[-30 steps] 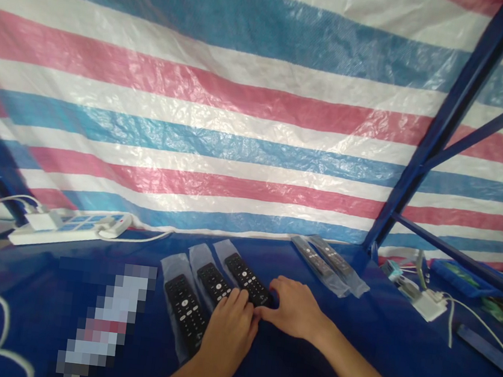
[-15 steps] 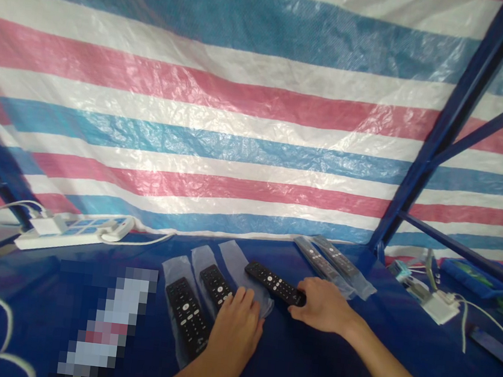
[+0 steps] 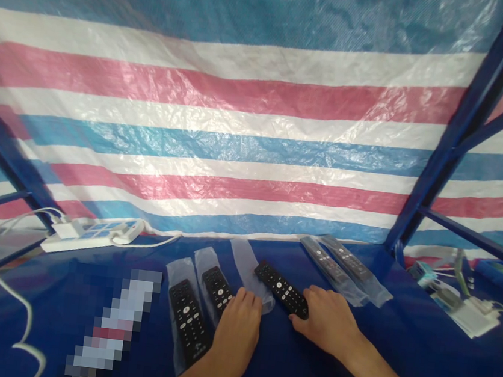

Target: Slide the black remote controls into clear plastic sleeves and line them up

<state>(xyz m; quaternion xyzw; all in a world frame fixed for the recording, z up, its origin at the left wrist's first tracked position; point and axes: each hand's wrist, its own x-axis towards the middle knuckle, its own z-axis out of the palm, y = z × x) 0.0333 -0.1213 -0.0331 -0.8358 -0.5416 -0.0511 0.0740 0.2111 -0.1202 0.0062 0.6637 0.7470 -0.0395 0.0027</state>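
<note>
My left hand [image 3: 239,330] is closed over the lower half of a black remote control [image 3: 217,285], with the fingers curled at its right side. That remote lies on a clear plastic sleeve [image 3: 205,256]. My right hand [image 3: 328,319] grips the lower end of another black remote control [image 3: 279,286], thumb on the near side. This one slants across the edge of a flat, translucent sleeve [image 3: 246,259]. Left of my left hand, a third black remote [image 3: 187,314] rests on its own sleeve [image 3: 178,266], buttons up.
Two sleeved remotes [image 3: 322,259] [image 3: 347,260] lie at the back right of the blue table [image 3: 285,368]. A white power strip [image 3: 91,237] with cables is at the back left. A pixelated item [image 3: 118,324] lies front left. White adapters [image 3: 476,314] sit far right, beside a blue frame post [image 3: 447,144].
The view has shifted slightly, moving the background to the right. My left fingers have drawn closer together over the remote. The remote in my right hand has turned slightly, its near end closer to me.
</note>
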